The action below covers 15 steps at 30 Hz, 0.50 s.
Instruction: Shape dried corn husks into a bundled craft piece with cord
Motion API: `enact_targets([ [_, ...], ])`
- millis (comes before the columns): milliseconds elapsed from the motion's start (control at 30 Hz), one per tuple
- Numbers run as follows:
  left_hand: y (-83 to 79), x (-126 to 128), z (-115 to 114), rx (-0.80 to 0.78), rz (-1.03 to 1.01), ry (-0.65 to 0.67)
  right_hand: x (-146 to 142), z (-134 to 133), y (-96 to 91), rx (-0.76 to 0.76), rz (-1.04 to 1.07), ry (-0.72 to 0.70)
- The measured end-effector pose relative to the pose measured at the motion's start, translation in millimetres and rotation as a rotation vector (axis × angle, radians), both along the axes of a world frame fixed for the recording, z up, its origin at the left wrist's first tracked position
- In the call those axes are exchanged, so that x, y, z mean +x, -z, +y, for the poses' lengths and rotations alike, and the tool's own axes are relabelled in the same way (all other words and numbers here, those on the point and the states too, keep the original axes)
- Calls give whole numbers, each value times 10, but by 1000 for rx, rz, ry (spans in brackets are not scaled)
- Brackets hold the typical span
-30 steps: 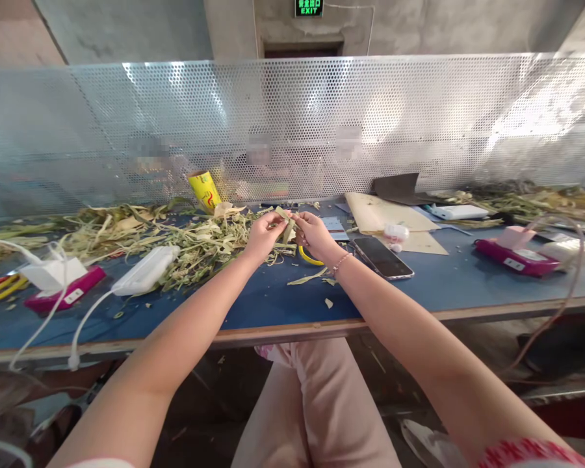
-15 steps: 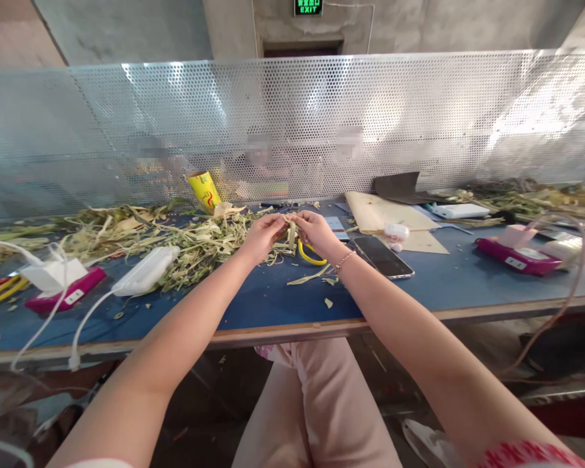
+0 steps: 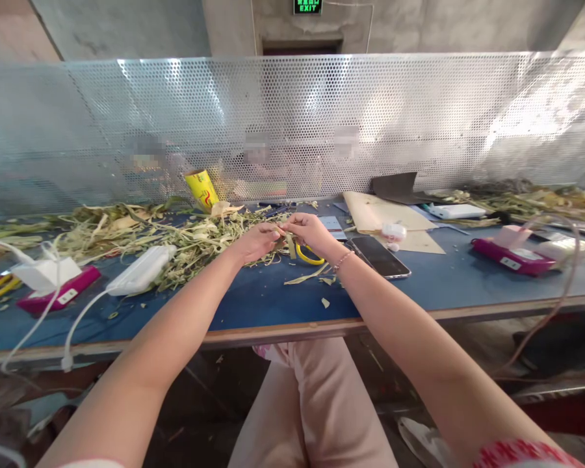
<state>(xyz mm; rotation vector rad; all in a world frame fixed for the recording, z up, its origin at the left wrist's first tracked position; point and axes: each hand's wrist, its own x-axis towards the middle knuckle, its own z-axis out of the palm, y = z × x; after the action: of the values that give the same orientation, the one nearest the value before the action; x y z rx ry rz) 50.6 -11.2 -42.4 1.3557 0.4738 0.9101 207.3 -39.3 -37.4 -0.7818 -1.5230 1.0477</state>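
here over the blue surface (image 3: 263, 302), the right hand (image 3: 311, 232) pinches a dried leaf strip (image 3: 292, 247) in its grip; the strip dangles just below, long axis near upright, left of the yellow loop handle (image 3: 312, 261). the left hand (image 3: 257, 242), slightly farther off, has a grip too hidden to call.

Blue table (image 3: 273, 302): left of the left hand (image 3: 257, 244), dried leaves (image 3: 205, 240) and a magenta power strip (image 3: 84, 283); right of the right hand (image 3: 312, 233), a dark-screened phone (image 3: 379, 258) and beige paper (image 3: 370, 211).
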Motion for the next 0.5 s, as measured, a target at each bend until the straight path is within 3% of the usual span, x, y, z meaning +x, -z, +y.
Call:
enact_targets([
  [267,-57,37,-97,20,44,-25,5,17,11,-27,0,37],
  [500,-55,111,-105,245,246,-174,13,77,47,-48,-27,165],
])
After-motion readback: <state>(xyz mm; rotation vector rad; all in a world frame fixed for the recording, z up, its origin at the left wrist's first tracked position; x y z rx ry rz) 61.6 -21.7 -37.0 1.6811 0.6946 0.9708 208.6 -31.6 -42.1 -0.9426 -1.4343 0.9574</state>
